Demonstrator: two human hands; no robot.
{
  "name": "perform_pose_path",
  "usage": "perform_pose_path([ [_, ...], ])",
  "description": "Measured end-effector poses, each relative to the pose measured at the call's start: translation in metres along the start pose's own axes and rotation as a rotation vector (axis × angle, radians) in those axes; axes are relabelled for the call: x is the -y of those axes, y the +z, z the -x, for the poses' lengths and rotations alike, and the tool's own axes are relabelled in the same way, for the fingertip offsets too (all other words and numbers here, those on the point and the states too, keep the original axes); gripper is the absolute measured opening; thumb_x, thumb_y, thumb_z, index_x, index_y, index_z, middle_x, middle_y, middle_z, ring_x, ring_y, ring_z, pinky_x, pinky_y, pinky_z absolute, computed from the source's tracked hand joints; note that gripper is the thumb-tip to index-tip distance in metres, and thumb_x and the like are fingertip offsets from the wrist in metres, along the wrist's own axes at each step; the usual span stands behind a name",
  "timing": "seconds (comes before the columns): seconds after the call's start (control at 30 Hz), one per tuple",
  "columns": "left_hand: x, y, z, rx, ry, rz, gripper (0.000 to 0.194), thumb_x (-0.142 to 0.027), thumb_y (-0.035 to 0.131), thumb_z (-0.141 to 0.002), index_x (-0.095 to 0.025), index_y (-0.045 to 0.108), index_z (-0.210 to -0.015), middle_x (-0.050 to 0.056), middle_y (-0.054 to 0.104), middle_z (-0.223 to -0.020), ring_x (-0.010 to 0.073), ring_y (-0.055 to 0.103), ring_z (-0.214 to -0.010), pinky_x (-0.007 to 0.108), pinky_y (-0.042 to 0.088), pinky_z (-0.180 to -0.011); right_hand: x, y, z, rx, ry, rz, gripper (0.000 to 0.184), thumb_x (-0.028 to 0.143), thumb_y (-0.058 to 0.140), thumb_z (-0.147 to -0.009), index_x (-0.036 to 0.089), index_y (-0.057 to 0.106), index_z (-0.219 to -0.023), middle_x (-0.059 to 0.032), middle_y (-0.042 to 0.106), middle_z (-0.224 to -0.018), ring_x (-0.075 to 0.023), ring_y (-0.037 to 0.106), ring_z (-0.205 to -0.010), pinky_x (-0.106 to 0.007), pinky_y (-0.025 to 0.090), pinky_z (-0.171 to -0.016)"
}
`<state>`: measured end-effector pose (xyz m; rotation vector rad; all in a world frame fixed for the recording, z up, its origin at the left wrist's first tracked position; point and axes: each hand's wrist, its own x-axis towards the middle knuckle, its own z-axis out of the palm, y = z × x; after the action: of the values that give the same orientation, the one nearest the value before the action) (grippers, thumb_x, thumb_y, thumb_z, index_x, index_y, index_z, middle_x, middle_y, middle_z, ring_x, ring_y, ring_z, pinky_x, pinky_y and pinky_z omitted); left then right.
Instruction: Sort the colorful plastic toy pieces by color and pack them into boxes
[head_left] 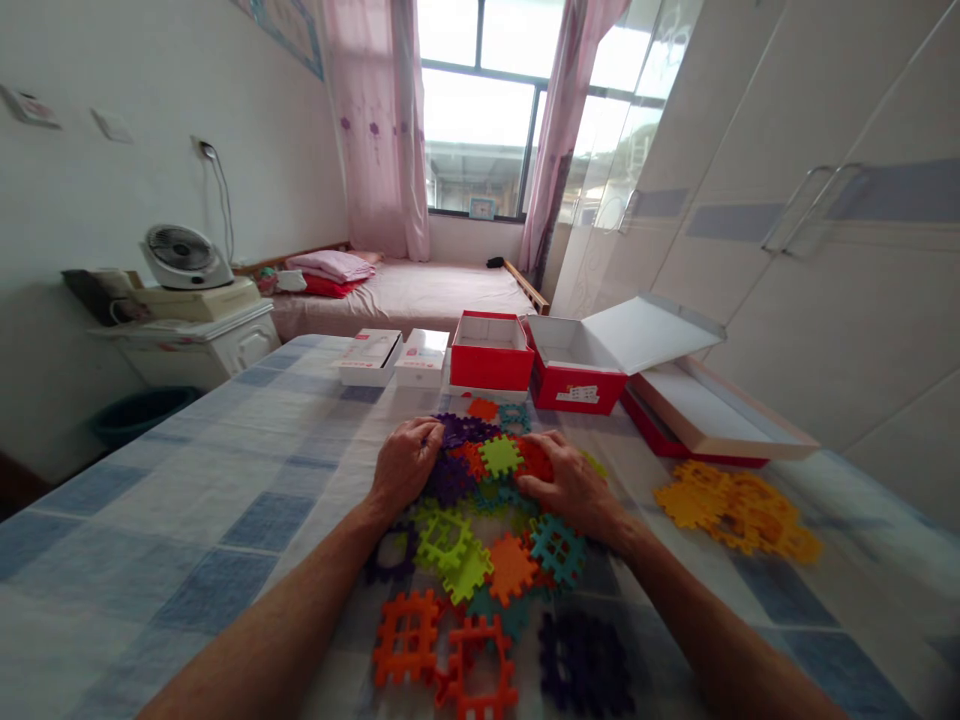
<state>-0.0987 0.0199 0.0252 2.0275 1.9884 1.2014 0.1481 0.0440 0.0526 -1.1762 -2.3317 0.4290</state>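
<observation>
Many multicoloured toothed plastic pieces [501, 456] lay under the curled left hand [405, 462], grip unclear, and open right hand [571, 482]

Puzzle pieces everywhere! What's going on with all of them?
Somebody has both hands in a pile of colourful pieces on the table. The left hand is at some purple pieces, and the right hand is over a red piece. The yellow pieces lie apart, off to the right. Two open red boxes stand behind the pile.
</observation>
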Motion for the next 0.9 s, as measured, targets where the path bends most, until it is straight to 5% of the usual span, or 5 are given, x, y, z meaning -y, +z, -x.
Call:
perform_pose_path([
  [0.23, -0.022, -0.002, 0.008, 0.033, 0.298, 0.016, 0.032, -0.034, 0.042, -0.090, -0.020, 0.062, -0.111, 0.006, 0.059, -0.121, 0.0203, 0.050, -0.116, 0.038, 0.038, -0.102, -0.027, -0.018, 0.001, -0.241, 0.237, -0.230, 0.055, 0.046, 0.057, -0.077, 0.017, 0.050, -0.124, -0.0092, 0.057, -0.116, -0.0218, 0.056, -0.104, -0.036, 0.044, -0.091],
  [0.4, -0.030, 0.000, 0.013, 0.159, 0.392, -0.031, 0.035, -0.039, 0.051, -0.085, -0.022, 0.060, -0.115, 0.007, 0.055, -0.126, 0.0239, 0.045, -0.121, 0.042, 0.038, -0.103, -0.033, -0.033, 0.008, -0.108, 0.203, -0.339, 0.052, 0.048, 0.057, -0.078, 0.018, 0.052, -0.121, -0.0076, 0.057, -0.117, -0.0199, 0.055, -0.107, -0.032, 0.044, -0.090],
  [0.57, -0.025, 0.006, 0.014, 0.242, 0.378, -0.117, 0.044, -0.043, 0.056, -0.081, -0.022, 0.058, -0.120, 0.010, 0.052, -0.129, 0.0275, 0.048, -0.119, 0.046, 0.039, -0.101, -0.020, -0.023, 0.017, 0.075, 0.116, -0.087, 0.049, 0.045, 0.061, -0.074, 0.018, 0.054, -0.114, -0.0075, 0.059, -0.111, -0.0211, 0.055, -0.100, -0.035, 0.043, -0.087],
  [0.77, -0.023, 0.010, 0.014, 0.241, 0.355, -0.120, 0.044, -0.044, 0.054, -0.082, -0.022, 0.057, -0.120, 0.010, 0.053, -0.128, 0.0272, 0.051, -0.115, 0.045, 0.041, -0.099, -0.007, 0.005, 0.012, 0.016, 0.123, 0.157, 0.063, 0.044, 0.064, -0.071, 0.016, 0.046, -0.124, -0.0113, 0.053, -0.121, -0.0260, 0.046, -0.113, -0.039, 0.034, -0.095],
  [0.9, -0.023, 0.010, 0.015, 0.236, 0.360, -0.117, 0.045, -0.045, 0.053, -0.082, -0.022, 0.057, -0.121, 0.010, 0.053, -0.128, 0.0264, 0.051, -0.116, 0.044, 0.041, -0.100, -0.003, 0.009, 0.006, 0.001, 0.099, 0.225, 0.060, 0.034, 0.063, -0.068, 0.020, 0.047, -0.124, -0.0092, 0.052, -0.114, -0.0244, 0.049, -0.105, -0.037, 0.037, -0.089],
])
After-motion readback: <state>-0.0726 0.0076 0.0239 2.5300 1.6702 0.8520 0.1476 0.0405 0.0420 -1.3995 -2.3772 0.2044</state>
